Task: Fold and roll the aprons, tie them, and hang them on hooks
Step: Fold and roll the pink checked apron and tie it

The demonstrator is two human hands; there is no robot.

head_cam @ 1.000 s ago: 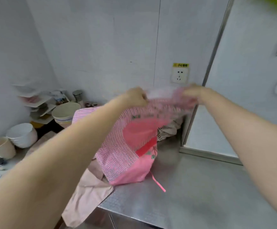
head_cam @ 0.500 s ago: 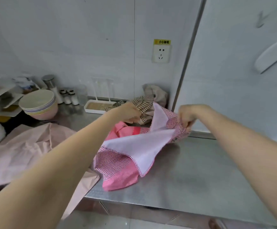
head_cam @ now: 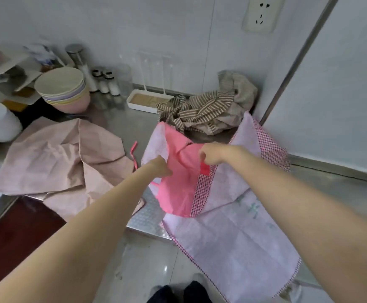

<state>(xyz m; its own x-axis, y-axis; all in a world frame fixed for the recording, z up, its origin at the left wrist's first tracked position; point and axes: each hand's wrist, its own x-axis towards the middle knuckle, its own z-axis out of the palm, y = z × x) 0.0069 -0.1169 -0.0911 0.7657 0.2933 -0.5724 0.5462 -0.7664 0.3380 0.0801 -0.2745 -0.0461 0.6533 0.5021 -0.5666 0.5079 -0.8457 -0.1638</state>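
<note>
Pink apron [head_cam: 178, 171] fabric is pinched by left hand [head_cam: 159, 166] and right hand [head_cam: 211, 155].

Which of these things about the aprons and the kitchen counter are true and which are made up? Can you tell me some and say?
1. Both hands hold the pink checked apron. True: the left hand and right hand each grip its cloth.
2. The pink checked apron is rolled up and tied. False: it lies spread open, its lower part hanging over the counter edge.
3. A striped apron lies crumpled in the back corner. True.
4. The beige apron hangs on a hook. False: it lies loose on the counter, left of the hands.
5. A stack of bowls stands at the back left. True.
</note>
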